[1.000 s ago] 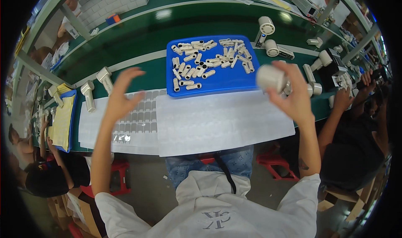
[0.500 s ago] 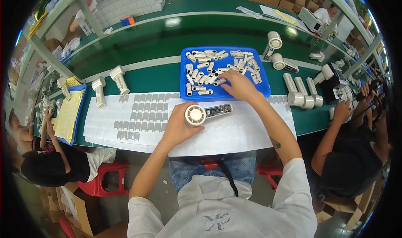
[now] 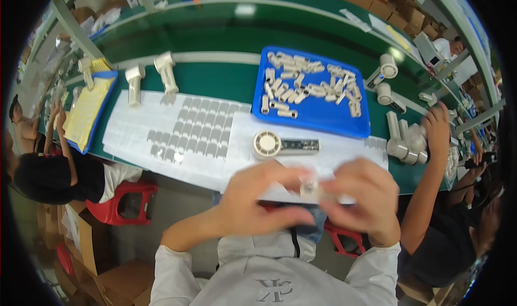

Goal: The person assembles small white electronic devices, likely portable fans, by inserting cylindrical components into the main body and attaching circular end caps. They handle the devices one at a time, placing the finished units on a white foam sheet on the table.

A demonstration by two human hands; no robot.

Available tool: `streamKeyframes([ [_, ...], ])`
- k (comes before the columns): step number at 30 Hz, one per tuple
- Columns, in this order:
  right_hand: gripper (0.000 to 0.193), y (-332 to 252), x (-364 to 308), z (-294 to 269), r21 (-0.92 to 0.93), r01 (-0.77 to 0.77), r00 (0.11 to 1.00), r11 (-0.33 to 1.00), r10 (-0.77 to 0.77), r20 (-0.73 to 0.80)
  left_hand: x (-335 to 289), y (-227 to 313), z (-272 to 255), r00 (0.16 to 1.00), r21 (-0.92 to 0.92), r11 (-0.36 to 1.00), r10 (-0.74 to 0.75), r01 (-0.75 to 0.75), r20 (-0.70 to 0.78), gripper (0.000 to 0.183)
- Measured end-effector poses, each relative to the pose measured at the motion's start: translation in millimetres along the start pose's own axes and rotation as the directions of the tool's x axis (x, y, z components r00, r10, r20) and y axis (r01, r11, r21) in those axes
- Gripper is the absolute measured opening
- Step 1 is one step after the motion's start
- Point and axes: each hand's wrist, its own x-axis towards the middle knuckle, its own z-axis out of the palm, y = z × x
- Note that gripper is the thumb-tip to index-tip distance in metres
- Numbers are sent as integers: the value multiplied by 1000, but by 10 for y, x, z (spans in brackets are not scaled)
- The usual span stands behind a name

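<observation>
In front of my chest, a small off-white plastic part [image 3: 309,188] is pinched by the fingers of my right hand [image 3: 363,198]. My left hand [image 3: 258,201] is beside it, index finger reaching its top edge and thumb lower down; motion blur hides whether those fingers grip it. Just beyond both hands, a handheld fan [image 3: 266,144] lies on the white sheet [image 3: 242,166], its round head to the left and its handle showing circuitry to the right. The blue tray [image 3: 318,124] behind it holds many similar small off-white parts.
More handheld fans [image 3: 167,73] stand or lie at the left and right. Rows of grey adhesive pieces [image 3: 202,125] cover the sheet's left half. At the far left is a blue tray of yellow sheets [image 3: 89,109]. At the right, a co-worker's arm [image 3: 428,171] reaches over fans.
My left hand has let go of the fan, which now lies on the sheet. From the tray, my right hand has come back toward me with a small plastic part. The view has shifted.
</observation>
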Motion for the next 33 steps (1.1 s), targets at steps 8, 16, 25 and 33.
streamKeyframes([
  [8, 20, 12, -291, 29, 664, -233, 969, 710, 116, 216, -86, 15, 125, 955, -90, 952, 296, -293, 21, 26],
  [16, 26, 950, -320, 615, -137, -179, 982, 974, 186, 42, 46, -768, -91, 992, 413, 905, -123, 105, 18, 53],
  [25, 17, 1053, -270, 822, 88, -517, 851, 851, 500, 163, 88, -1226, 98, 956, 530, 819, -290, 219, 53, 39],
  [33, 15, 1007, -353, 915, -80, -406, 909, 910, 411, 60, 84, -1345, 82, 974, 517, 845, -210, 136, 86, 28],
])
